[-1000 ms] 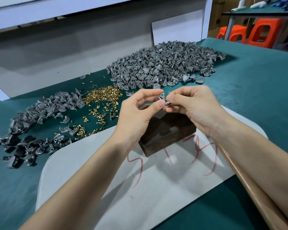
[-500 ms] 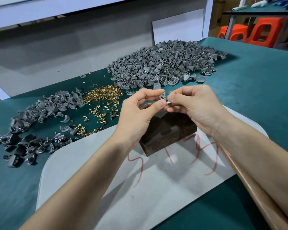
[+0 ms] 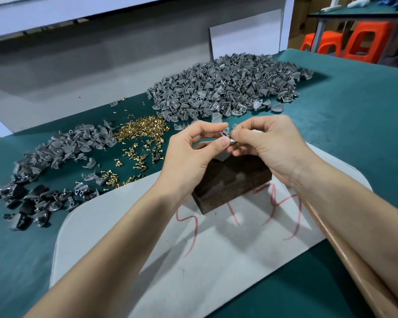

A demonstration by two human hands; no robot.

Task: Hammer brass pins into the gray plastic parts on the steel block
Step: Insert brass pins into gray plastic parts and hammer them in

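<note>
Both hands meet just above the dark steel block [image 3: 230, 182], which rests on a white board [image 3: 193, 260]. My left hand [image 3: 193, 154] pinches a small gray plastic part [image 3: 225, 135] between thumb and forefinger. My right hand [image 3: 269, 143] grips the same part from the right with its fingertips; whether it also holds a pin is hidden. A heap of brass pins [image 3: 143, 129] lies to the left of my hands. A wooden hammer handle [image 3: 345, 253] runs under my right forearm; its head is out of view.
A big pile of gray parts [image 3: 225, 86] fills the far side of the green table [image 3: 354, 115]. A smaller pile of gray and darker parts [image 3: 53, 161] spreads at the left. Red marks are scrawled on the board. Orange stools [image 3: 345, 42] stand beyond the table.
Both hands stay pinched together over the block, with only slight finger movement on the part.
</note>
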